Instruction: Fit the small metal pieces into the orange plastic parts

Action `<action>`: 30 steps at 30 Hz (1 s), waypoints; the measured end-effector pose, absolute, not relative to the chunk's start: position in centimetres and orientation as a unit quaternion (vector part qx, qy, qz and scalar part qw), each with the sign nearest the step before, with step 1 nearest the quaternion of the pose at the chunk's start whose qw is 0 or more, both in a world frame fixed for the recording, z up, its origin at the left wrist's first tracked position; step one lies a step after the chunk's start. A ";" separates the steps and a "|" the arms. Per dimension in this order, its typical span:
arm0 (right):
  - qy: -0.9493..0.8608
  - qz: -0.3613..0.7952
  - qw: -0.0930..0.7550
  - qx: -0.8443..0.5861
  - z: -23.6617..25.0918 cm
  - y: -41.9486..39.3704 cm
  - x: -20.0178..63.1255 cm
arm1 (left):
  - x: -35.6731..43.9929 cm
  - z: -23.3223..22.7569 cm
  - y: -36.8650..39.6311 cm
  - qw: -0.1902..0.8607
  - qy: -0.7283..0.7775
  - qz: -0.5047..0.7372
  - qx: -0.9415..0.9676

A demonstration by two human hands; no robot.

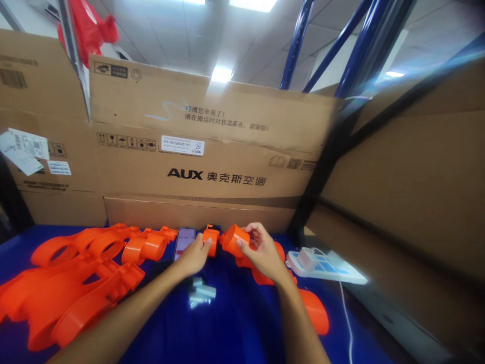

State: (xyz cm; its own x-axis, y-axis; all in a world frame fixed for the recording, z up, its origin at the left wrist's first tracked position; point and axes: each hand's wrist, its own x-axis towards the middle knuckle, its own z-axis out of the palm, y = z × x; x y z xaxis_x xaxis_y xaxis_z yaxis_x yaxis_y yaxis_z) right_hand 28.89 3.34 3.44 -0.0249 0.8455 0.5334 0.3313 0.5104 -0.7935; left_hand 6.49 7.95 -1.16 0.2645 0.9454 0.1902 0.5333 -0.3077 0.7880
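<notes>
My left hand (pixel 195 255) is closed on a small orange plastic piece (pixel 210 243), thumb on its near side. A dark part (pixel 214 228) shows just behind that piece. In my right hand (pixel 263 250) is an orange cup-shaped plastic ring (pixel 235 237), tilted, pinched between thumb and fingers. The two held pieces are close together; whether they are joined, I cannot tell. Below my hands, several small silvery metal pieces (pixel 204 291) lie on the blue table surface (pixel 212 333). More orange parts (pixel 312 311) lie beside and partly behind my right forearm.
Several orange ring-shaped parts (pixel 132 250) and larger orange pieces (pixel 87 308) cover the left side. A phone (pixel 185 238) lies by my left hand. A white power strip (pixel 326 266) with a cable sits at right. Cardboard (pixel 215 151) walls the back, beside a dark rack post (pixel 316 182).
</notes>
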 end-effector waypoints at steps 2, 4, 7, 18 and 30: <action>-0.679 0.236 0.542 -0.436 3.4 3.3 28.8 | 6.6 -1.2 8.0 0.301 0.501 0.335 0.739; -0.680 0.235 0.540 -0.437 3.4 3.3 28.8 | 6.6 -1.3 8.2 0.294 0.501 0.332 0.743; -0.683 0.232 0.539 -0.435 3.4 3.3 28.8 | 6.6 -1.3 8.5 0.285 0.506 0.332 0.743; -0.654 0.243 0.570 -0.435 3.7 3.2 28.8 | 6.2 -1.5 9.0 0.280 0.502 0.310 0.758; -0.652 0.240 0.569 -0.441 3.7 3.2 28.7 | 6.2 -0.9 8.0 0.289 0.537 0.297 0.735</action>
